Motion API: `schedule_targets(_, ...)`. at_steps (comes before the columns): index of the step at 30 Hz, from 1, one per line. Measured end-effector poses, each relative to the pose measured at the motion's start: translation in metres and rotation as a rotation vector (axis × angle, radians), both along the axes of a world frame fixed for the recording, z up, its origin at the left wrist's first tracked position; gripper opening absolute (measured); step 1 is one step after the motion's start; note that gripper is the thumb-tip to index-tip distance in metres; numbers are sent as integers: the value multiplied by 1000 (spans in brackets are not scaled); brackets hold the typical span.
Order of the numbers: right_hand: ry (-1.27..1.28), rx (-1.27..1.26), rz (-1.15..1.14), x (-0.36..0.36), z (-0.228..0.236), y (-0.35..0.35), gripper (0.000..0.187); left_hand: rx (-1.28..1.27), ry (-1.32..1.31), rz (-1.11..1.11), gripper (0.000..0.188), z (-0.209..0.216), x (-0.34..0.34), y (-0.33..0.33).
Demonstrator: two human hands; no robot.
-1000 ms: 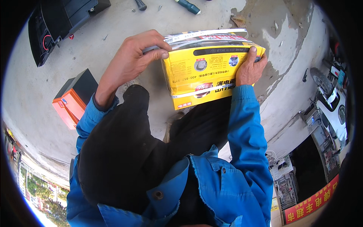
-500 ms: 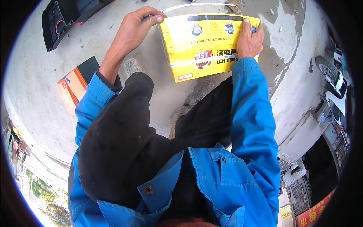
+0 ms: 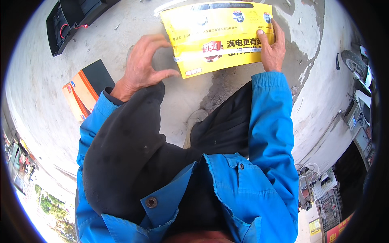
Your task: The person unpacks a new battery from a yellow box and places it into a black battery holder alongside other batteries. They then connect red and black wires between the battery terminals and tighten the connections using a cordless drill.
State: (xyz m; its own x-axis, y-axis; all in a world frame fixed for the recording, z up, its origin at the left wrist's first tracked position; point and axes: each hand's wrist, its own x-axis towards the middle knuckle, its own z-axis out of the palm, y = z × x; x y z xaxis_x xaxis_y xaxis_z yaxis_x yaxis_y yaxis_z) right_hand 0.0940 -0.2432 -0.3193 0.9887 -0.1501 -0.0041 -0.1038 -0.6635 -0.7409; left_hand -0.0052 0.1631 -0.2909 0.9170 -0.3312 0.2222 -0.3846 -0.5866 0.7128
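Observation:
A yellow cardboard box (image 3: 194, 36) with dark print and a red badge is in front of me, above the floor. My right hand (image 3: 272, 46) grips its right end, with the thumb on the front face and the fingers along the edge. Just off the box's left end is my left hand (image 3: 146, 62), its thumb and fingers spread apart and slightly blurred, with nothing visible between them. A narrow white band (image 3: 225, 52) runs across the box's front. Behind its upper left corner curves a white strip (image 3: 166, 8).
An orange and black box (image 3: 78, 91) rests on the concrete floor to my left. Farther off at the upper left lies a black plastic casing (image 3: 60, 34) with a red wire. At the right are a wheeled vehicle (image 3: 353, 65) and a coil of white cable (image 3: 308, 174).
My left hand has let go of the box's upper left corner and dropped toward my knee, opening. The box has shifted slightly up and left, while my right hand has slid lower on its right end.

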Motion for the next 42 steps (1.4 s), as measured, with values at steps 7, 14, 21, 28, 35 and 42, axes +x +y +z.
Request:
schedule_targets(7,133,219,-263,-6,7,-29,47,80,-40,-156,66,-7,-10,-14)
schedule_targets(14,248,442,-306,-8,10,-49,45,24,-40,-222,45,6,-12,-30)
schedule_targets(21,352,552,-324,-13,-2,-69,41,17,60,-310,39,-1,-12,-31)
schedule_targets(28,388,517,-263,-10,-2,-75,30,-13,66,-348,38,2,-11,-31)
schedule_targets(35,361,338,-182,-10,-1,-85,19,127,-117,-334,45,21,-8,-38)
schedule_targets(42,408,325,-198,-15,5,-86,18,155,22,-436,33,30,-5,-42)
